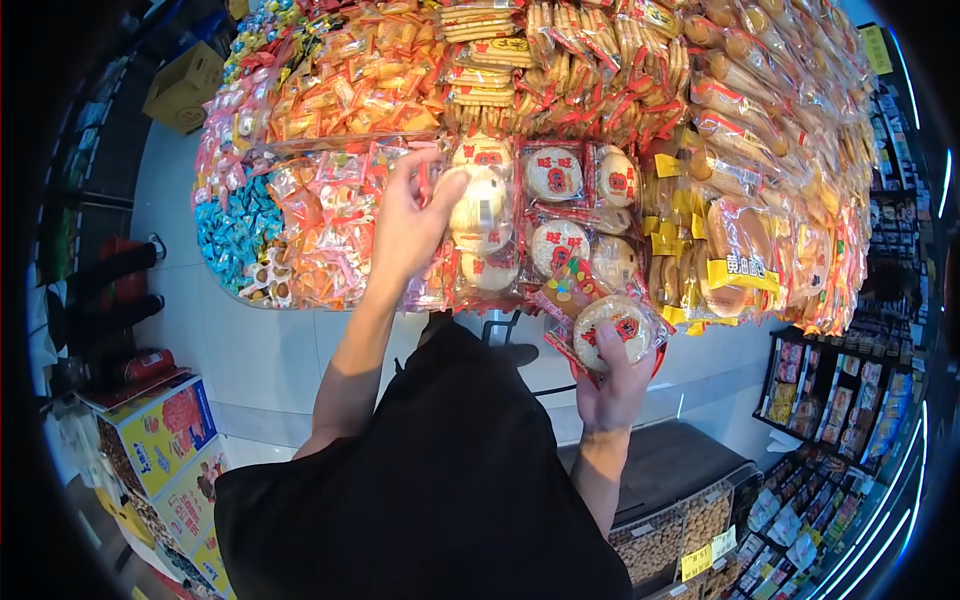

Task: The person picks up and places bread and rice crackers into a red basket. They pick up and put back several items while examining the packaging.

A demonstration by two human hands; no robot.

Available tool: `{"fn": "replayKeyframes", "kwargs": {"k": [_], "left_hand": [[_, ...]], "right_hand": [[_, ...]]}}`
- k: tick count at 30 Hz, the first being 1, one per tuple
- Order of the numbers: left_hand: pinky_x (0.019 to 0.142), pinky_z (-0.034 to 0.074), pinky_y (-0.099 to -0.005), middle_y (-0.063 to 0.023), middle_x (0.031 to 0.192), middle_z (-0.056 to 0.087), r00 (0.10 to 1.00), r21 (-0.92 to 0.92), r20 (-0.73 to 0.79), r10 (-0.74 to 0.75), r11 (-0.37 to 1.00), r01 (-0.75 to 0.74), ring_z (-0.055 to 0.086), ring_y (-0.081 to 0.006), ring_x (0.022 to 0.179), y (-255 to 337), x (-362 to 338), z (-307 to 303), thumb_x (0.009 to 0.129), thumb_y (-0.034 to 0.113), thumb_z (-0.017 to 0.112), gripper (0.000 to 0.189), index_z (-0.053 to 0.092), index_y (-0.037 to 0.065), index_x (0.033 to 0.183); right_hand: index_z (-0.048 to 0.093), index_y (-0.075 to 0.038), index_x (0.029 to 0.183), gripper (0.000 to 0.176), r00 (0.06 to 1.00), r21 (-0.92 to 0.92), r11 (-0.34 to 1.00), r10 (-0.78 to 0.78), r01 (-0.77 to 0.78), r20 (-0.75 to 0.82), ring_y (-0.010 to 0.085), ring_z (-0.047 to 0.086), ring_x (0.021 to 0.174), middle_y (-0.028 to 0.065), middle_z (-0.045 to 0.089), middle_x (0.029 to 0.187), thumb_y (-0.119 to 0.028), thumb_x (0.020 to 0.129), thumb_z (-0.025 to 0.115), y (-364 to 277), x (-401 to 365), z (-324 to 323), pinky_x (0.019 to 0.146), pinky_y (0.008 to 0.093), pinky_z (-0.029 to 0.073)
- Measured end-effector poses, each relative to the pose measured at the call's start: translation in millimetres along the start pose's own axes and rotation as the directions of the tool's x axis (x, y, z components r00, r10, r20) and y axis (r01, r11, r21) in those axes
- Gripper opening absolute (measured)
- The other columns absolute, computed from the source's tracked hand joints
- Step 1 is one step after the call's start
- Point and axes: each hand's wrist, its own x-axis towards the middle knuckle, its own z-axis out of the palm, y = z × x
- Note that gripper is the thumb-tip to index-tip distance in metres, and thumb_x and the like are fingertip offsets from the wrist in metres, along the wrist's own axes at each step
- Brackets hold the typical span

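My left hand (408,225) reaches into the snack display and grips a clear packet of round rice crackers (478,205) by its edge. My right hand (612,385) is lower and to the right, holding a rice cracker packet with red print (612,328) and a smaller colourful wrapper above it. More red-and-white cracker packets (556,175) lie packed in a clear bin between the two hands.
The display holds orange-wrapped snacks (350,85), blue and pink candies (235,230), biscuit sticks (590,60) and yellow-labelled buns (740,260). Printed cartons (160,430) stand at lower left. Bulk bins with price tags (690,530) and shelves (830,400) are at lower right.
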Motion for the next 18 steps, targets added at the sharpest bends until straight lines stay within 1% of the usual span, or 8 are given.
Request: {"fn": "replayKeyframes", "kwargs": {"k": [2,4,5,8,9,12,14,18], "left_hand": [[0.08,0.052,-0.0276,-0.0145,0.111,0.064,1.0,0.078,-0.01,0.02,0.997,-0.019,0.064,-0.0138,0.095,-11.8,22.7,4.6,0.091,0.017,0.069,0.049,0.05,-0.002,0.131],[0.088,0.049,-0.0353,-0.021,0.108,0.064,0.98,0.22,-0.078,0.183,0.962,-0.162,0.063,-0.0244,0.096,-19.7,39.5,14.9,0.086,0.036,0.072,0.062,0.052,-0.005,0.128],[0.101,0.043,-0.0403,-0.0263,0.117,0.063,0.978,0.23,-0.106,0.178,0.962,-0.15,0.059,-0.0337,0.113,-20.1,45.1,19.3,0.085,0.038,0.072,0.068,0.05,-0.007,0.131],[0.094,0.046,-0.0354,-0.0223,0.115,0.064,0.971,0.263,-0.146,0.188,0.954,-0.146,0.062,-0.0236,0.105,-23.4,56.7,27.3,0.088,0.035,0.072,0.066,0.049,-0.009,0.133],[0.094,0.046,-0.0354,-0.0223,0.115,0.064,0.972,0.264,-0.142,0.188,0.954,-0.146,0.062,-0.0236,0.105,-21.7,56.9,29.4,0.088,0.035,0.072,0.066,0.049,-0.009,0.133],[0.097,0.045,-0.0375,-0.0254,0.12,0.061,0.946,0.311,-0.211,0.245,0.935,-0.173,0.061,-0.0275,0.109,-20.4,56.8,36.0,0.087,0.036,0.072,0.07,0.048,-0.011,0.133],[0.106,0.038,-0.0437,-0.0313,0.129,0.05,0.944,0.364,-0.221,0.246,0.918,-0.155,0.05,-0.0406,0.123,-28.0,58.5,40.6,0.085,0.035,0.071,0.075,0.042,-0.011,0.137],[0.108,0.035,-0.0453,-0.0312,0.132,0.044,0.958,0.437,-0.2,0.205,0.894,-0.1,0.044,-0.0415,0.126,-25.1,51.6,45.8,0.083,0.033,0.072,0.078,0.039,-0.01,0.139]], "right_hand": [[0.05,0.003,0.125,0.044,1.0,0.016,1.0,0.014,-0.014,-0.006,0.0211,0.065,0.097,0.014,0.063,0.11,0.002,0.085,0.068,1.9,0.4,1.0,0.085,0.0355,0.056],[0.05,0.003,0.125,0.044,1.0,-0.004,1.0,0.004,-0.004,0.013,0.0206,0.065,0.096,0.0139,0.063,0.11,0.001,0.085,0.068,3.9,-1.3,1.1,0.083,0.0344,0.056],[0.05,0.003,0.125,0.044,1.0,-0.002,1.0,0.001,-0.001,0.01,0.0206,0.065,0.096,0.0139,0.063,0.11,0.001,0.085,0.068,3.9,-2.7,2.1,0.083,0.0344,0.056],[0.05,0.003,0.125,0.045,1.0,-0.005,1.0,-0.005,0.005,-0.017,0.0205,0.065,0.096,0.0139,0.063,0.11,0.001,0.085,0.069,3.7,-6.0,2.6,0.082,0.0336,0.056],[0.05,0.003,0.126,0.045,1.0,0.0,1.0,-0.003,0.003,-0.03,0.0206,0.065,0.096,0.0139,0.063,0.11,0.001,0.085,0.068,4.3,-6.4,0.3,0.083,0.0337,0.056],[0.049,0.003,0.126,0.045,0.999,-0.002,1.0,-0.013,0.013,-0.049,0.0209,0.065,0.097,0.0142,0.063,0.11,0.001,0.085,0.068,5.4,-7.0,-5.6,0.084,0.0341,0.056],[0.049,0.003,0.126,0.046,0.998,-0.01,1.0,-0.027,0.027,-0.052,0.0211,0.065,0.098,0.0144,0.063,0.111,0.001,0.085,0.068,6.7,-6.2,-7.8,0.084,0.0343,0.056],[0.049,0.003,0.127,0.046,1.0,-0.002,1.0,-0.012,0.012,-0.028,0.0217,0.065,0.101,0.0148,0.062,0.113,0.0,0.086,0.068,5.1,-5.2,-5.0,0.088,0.0357,0.055]]}}
